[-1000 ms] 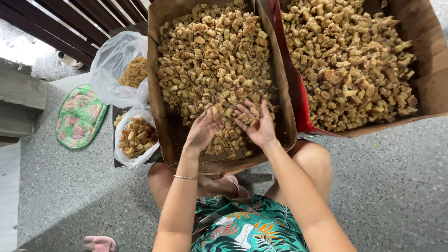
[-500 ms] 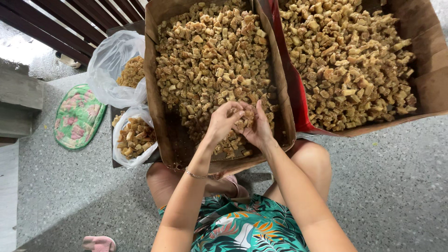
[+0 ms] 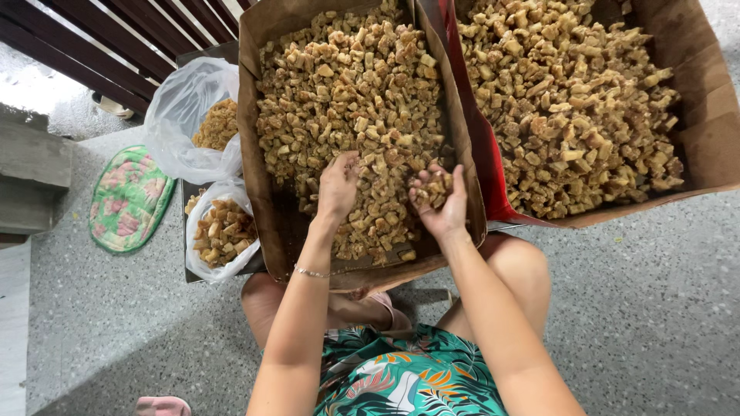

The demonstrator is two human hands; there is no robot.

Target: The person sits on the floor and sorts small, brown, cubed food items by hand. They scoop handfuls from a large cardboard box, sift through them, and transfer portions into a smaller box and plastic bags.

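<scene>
A cardboard box [image 3: 258,192] full of small tan-brown dried chunks [image 3: 347,92] stands in front of my knees. My left hand [image 3: 338,187] lies palm down on the chunks near the box's middle, fingers loosely spread, holding nothing that I can see. My right hand [image 3: 441,202] is cupped palm up just to its right, with a small heap of the chunks in it. The two hands are a little apart.
A second, larger cardboard box [image 3: 697,131] with a red inner wall, also full of chunks, stands to the right. Two clear plastic bags [image 3: 185,115] of chunks sit left of the first box. A green floral pad [image 3: 127,199] lies on the speckled grey floor.
My hands first lay spread on the chunks, then came together over the pile. Now they have parted, with the right one cupped and holding chunks.
</scene>
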